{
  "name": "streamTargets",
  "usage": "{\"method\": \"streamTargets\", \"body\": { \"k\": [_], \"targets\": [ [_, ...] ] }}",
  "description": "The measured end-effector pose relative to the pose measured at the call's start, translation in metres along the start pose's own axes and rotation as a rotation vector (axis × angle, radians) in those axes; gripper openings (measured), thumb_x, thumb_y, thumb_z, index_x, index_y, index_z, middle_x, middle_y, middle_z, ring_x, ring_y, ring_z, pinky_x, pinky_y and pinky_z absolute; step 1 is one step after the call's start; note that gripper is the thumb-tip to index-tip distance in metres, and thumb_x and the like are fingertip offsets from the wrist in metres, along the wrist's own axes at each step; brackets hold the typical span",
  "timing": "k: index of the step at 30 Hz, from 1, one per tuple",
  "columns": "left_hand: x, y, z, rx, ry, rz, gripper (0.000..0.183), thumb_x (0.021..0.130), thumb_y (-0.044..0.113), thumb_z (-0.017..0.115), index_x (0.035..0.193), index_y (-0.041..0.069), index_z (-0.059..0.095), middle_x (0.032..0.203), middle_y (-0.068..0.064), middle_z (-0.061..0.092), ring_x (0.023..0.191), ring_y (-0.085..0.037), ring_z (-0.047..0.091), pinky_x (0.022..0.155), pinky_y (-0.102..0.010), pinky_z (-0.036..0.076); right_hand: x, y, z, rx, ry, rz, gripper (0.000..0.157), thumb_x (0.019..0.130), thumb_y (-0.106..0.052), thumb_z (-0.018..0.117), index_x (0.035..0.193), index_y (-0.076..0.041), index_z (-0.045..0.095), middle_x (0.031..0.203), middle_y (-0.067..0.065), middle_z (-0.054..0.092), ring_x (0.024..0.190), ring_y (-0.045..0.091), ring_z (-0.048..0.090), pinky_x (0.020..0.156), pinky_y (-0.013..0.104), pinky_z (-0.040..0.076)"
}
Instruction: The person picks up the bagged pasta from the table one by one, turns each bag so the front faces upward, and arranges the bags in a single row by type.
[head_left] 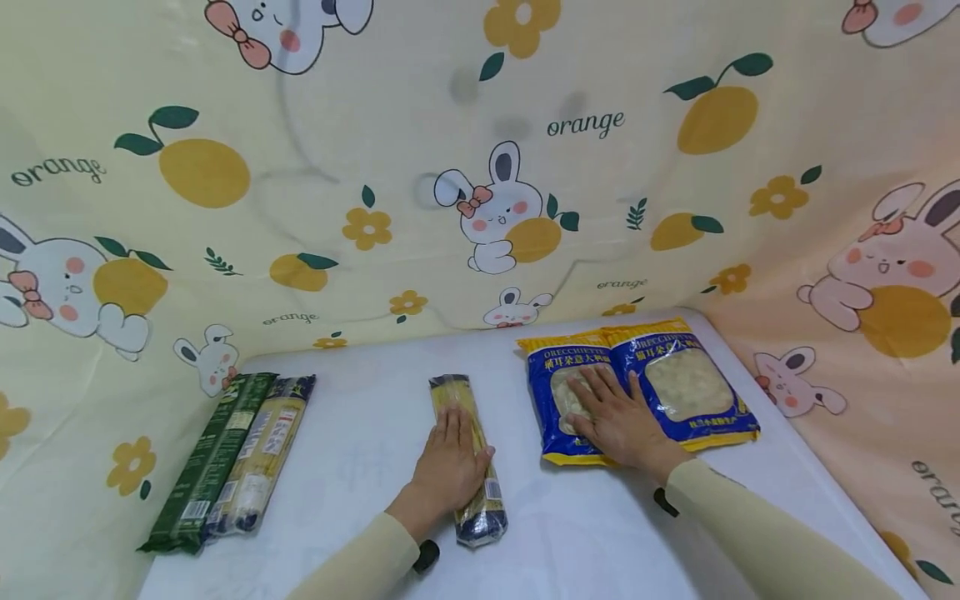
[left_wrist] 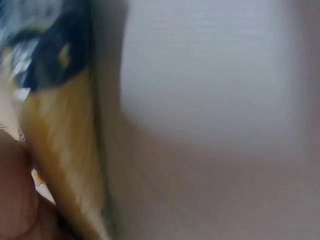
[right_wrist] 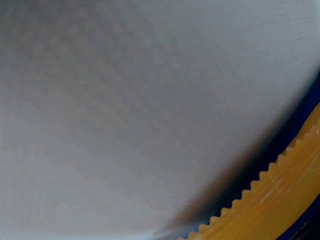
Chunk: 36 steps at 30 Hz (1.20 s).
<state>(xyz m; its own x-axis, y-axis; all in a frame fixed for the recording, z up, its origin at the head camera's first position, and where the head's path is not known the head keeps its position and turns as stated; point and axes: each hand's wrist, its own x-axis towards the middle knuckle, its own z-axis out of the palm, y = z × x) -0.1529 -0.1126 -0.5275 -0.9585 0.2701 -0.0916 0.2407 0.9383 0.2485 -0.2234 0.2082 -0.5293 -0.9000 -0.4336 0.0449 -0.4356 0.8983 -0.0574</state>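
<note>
Extended fingers of my left hand (head_left: 450, 462) rest along the top of a clear pack of spaghetti (head_left: 480, 508), with the thumb out at its right side. This pack lies lengthwise on the white table, its dark blue end towards me. In the left wrist view the same pack (left_wrist: 67, 145) is close and blurred. My right hand (head_left: 618, 421) lies spread on the left one of two blue and yellow orecchiette bags (head_left: 558, 446), covering part of its window. The other orecchiette bag (head_left: 690, 383) lies against it on the right. In the right wrist view a bag's yellow serrated edge (right_wrist: 270, 200) shows.
On the table's left side, a green pack (head_left: 217, 462) and another clear pasta pack (head_left: 262, 454) lie side by side. A white cloth (head_left: 345, 500) covers the table. Behind and at the sides hangs a curtain (head_left: 420, 108) printed with rabbits and oranges.
</note>
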Motion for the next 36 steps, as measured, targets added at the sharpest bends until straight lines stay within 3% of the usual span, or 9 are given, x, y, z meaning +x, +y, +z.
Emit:
{"method": "streamTargets", "body": {
  "k": [8, 15, 19, 24, 28, 32, 36],
  "targets": [
    [-0.011, -0.025, -0.003, 0.046, -0.091, 0.033, 0.089, 0.109, 0.066, 0.032, 0.168, 0.003, 0.015, 0.176, -0.019, 0.01, 0.164, -0.037, 0.009, 0.125, -0.068, 0.018, 0.0, 0.003, -0.001, -0.018, 0.009, 0.003, 0.07, 0.11, -0.057, 0.04, 0.169, -0.02, 0.027, 0.177, 0.012, 0.017, 0.163, 0.039, 0.011, 0.123, 0.075, 0.004],
    [-0.009, -0.025, -0.001, 0.049, -0.084, 0.049, 0.092, 0.108, 0.068, 0.031, 0.168, 0.001, 0.015, 0.176, -0.021, 0.01, 0.164, -0.039, 0.009, 0.125, -0.068, 0.019, -0.003, 0.001, 0.0, 0.015, 0.007, 0.025, 0.068, 0.111, -0.053, 0.042, 0.168, -0.018, 0.03, 0.176, 0.014, 0.018, 0.163, 0.04, 0.011, 0.124, 0.075, 0.004],
    [-0.011, -0.026, -0.003, 0.06, -0.077, 0.045, 0.091, 0.107, 0.068, 0.035, 0.167, 0.002, 0.02, 0.175, -0.021, 0.014, 0.163, -0.039, 0.014, 0.124, -0.069, 0.021, -0.008, -0.011, -0.001, 0.033, 0.022, 0.07, 0.063, 0.111, -0.046, 0.046, 0.165, -0.014, 0.037, 0.173, 0.018, 0.026, 0.162, 0.041, 0.016, 0.123, 0.075, 0.007],
    [-0.008, -0.032, -0.017, 0.107, -0.048, 0.104, 0.085, 0.106, 0.065, 0.045, 0.162, 0.002, 0.036, 0.168, -0.022, 0.034, 0.156, -0.042, 0.034, 0.119, -0.069, 0.033, -0.018, -0.036, -0.014, -0.041, 0.097, 0.111, 0.053, 0.106, -0.034, 0.06, 0.149, -0.004, 0.058, 0.157, 0.024, 0.051, 0.15, 0.045, 0.041, 0.121, 0.074, 0.023],
    [0.002, -0.037, -0.028, 0.158, 0.025, 0.147, 0.063, 0.107, 0.055, 0.054, 0.147, 0.006, 0.055, 0.151, -0.017, 0.056, 0.14, -0.038, 0.054, 0.111, -0.062, 0.045, -0.024, -0.056, -0.021, -0.09, 0.215, 0.087, 0.037, 0.097, -0.029, 0.073, 0.122, -0.002, 0.07, 0.13, 0.02, 0.068, 0.125, 0.044, 0.06, 0.114, 0.072, 0.037],
    [0.013, -0.039, -0.036, 0.175, 0.068, 0.142, 0.045, 0.107, 0.046, 0.059, 0.132, 0.009, 0.065, 0.136, -0.012, 0.066, 0.126, -0.035, 0.061, 0.105, -0.057, 0.05, -0.032, -0.08, -0.021, -0.085, 0.348, 0.001, 0.029, 0.091, -0.03, 0.08, 0.104, -0.006, 0.07, 0.108, 0.014, 0.07, 0.105, 0.039, 0.064, 0.103, 0.066, 0.048],
    [0.027, -0.04, -0.043, 0.185, 0.091, 0.124, 0.038, 0.108, 0.042, 0.057, 0.123, 0.009, 0.069, 0.13, -0.013, 0.069, 0.122, -0.035, 0.062, 0.101, -0.058, 0.051, -0.039, -0.109, -0.018, -0.017, 0.42, -0.098, 0.032, 0.089, -0.034, 0.082, 0.104, -0.007, 0.07, 0.101, 0.009, 0.066, 0.099, 0.032, 0.063, 0.097, 0.057, 0.051]
  ]
}}
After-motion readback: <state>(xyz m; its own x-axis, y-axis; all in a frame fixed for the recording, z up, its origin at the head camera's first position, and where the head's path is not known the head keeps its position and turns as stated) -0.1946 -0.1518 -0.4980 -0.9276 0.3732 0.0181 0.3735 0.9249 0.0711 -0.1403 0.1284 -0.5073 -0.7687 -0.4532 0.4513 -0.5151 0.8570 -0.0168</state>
